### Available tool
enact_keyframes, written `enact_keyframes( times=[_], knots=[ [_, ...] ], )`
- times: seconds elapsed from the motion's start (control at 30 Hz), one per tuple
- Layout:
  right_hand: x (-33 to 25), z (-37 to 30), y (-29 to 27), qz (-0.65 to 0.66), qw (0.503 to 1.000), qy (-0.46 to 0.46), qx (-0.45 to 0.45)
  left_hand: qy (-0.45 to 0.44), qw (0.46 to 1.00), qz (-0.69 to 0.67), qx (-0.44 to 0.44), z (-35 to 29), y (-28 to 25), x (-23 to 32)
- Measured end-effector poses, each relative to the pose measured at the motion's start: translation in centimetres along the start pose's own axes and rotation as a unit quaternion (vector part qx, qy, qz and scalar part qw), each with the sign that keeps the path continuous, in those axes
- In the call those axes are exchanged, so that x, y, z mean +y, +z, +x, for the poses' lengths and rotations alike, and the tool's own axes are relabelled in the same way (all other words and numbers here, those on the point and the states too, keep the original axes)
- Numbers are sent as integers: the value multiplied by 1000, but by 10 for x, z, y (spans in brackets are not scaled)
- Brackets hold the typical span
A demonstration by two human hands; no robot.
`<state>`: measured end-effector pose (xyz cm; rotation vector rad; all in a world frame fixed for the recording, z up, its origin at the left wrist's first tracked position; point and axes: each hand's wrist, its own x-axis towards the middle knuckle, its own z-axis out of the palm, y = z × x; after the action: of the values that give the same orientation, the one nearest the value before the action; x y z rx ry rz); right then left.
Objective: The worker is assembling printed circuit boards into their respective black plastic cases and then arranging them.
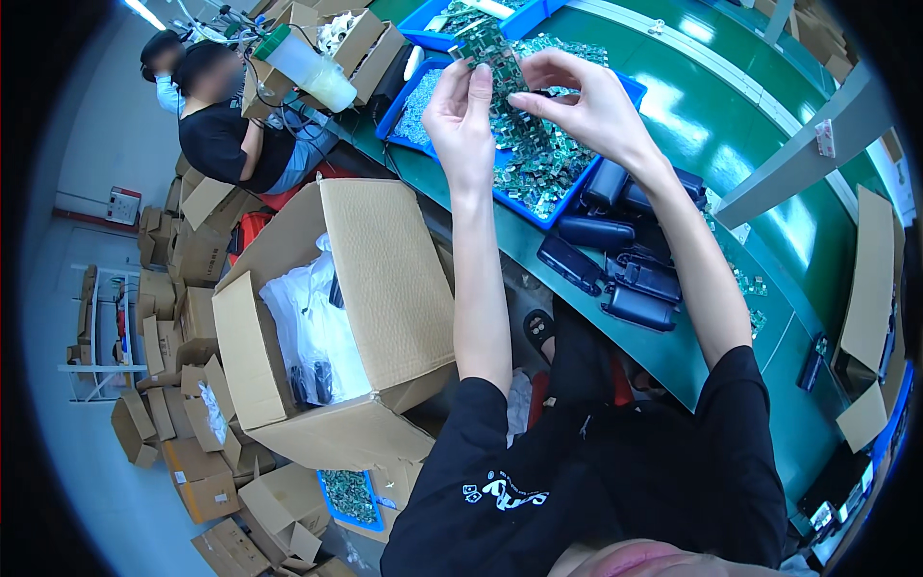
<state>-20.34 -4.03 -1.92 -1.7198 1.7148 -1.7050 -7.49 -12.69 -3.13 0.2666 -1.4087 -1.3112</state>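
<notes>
Green circuit panel (497, 62), pinched by left grip (461, 120), right grip (593, 108) half-curled, hold unclear

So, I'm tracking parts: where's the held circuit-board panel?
Head view, upper centre: the circuit-board panel is in the left hand, beside the right hand, over a blue tray.

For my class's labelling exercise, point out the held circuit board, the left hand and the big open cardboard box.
Circuit board (501, 73), head view: on its visible face.
Left hand (461, 125), head view: just below the thumb.
Big open cardboard box (385, 279), head view: on its broad flap.
</notes>
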Motion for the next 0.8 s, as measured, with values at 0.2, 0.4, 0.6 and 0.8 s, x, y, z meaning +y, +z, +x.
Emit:
enact_keyframes(
  times=[0.2,0.4,0.6,0.8],
  knots=[
    [-3,2,2,39,999,4,14,51,999,5,-12,-5,12,4],
    [-14,-2,10,-32,998,-30,53,54,998,22,13,-12,23,7],
    [-13,-7,25,-82,986,-83,115,74,994,29,76,-17,35,5],
    [-17,-6,20,11,993,-70,94,69,996,-20,58,-6,16,12]
  ],
)
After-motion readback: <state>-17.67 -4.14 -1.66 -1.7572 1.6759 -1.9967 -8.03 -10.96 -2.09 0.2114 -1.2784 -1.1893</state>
